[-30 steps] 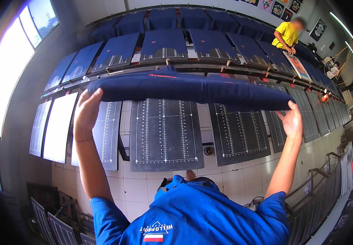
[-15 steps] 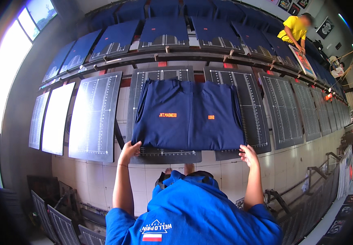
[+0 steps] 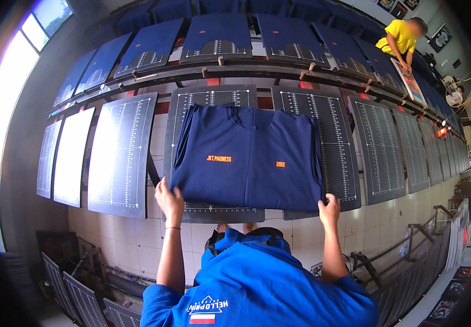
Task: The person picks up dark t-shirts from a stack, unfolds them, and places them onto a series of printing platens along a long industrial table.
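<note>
A stack of navy shirt panels [image 3: 235, 144] with small orange print lies across two dark printing boards, its near edge folded and slightly rounded. Beside its near left corner is my left hand [image 3: 170, 200], fingers apart, with the thumb close to the cloth's edge. My right hand [image 3: 329, 211] is at the near right corner, thumb and fingers closed on the fabric. Under the cloth, the left board [image 3: 213, 97] and right board [image 3: 340, 158] show white ruler lines around the stack.
More ruled boards stand on both sides, such as a shiny one [image 3: 121, 155] at left and a dark one [image 3: 377, 147] at right. Behind a long dark rail [image 3: 257, 69], navy cloth [image 3: 216, 32] covers another row. A person in yellow [image 3: 398, 38] works over a frame at far right.
The near edge of the stack has come down and toward me, and the cloth lies flatter. My left hand has shifted left and its fingers have spread; my right hand stays at its corner.
</note>
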Demonstrator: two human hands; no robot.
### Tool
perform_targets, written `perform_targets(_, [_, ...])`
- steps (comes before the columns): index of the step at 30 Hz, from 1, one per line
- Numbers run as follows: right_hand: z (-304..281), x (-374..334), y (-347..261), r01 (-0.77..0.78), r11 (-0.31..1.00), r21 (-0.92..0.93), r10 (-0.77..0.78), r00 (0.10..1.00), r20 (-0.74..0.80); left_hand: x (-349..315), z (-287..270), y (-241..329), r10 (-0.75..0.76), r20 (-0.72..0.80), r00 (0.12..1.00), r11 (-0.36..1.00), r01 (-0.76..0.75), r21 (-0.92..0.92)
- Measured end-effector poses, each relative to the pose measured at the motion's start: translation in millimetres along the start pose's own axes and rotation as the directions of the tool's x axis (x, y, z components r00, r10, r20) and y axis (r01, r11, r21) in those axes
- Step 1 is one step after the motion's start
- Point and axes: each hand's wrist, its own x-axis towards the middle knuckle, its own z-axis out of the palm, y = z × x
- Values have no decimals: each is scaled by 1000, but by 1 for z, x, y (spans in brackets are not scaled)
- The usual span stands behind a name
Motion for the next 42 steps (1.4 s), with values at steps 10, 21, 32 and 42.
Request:
perform_targets(10, [100,106,-181,819,573,-25,-777,553,301,106,148,126,614,321,721,762,-647,-3])
perform_targets(21, [120,259,-139,517,785,-342,-493,855,163,185,209,138,581,226,782,770,-618,159])
perform_targets(32, [44,7,-44,276,892,-359,-244,961,132,-74,82,159,571,594,566,775,-611,-163])
perform_targets(42, [46,-10,-8,69,967,-247,-55,996,64,-7,85,89,468,394,791,848,-527,52])
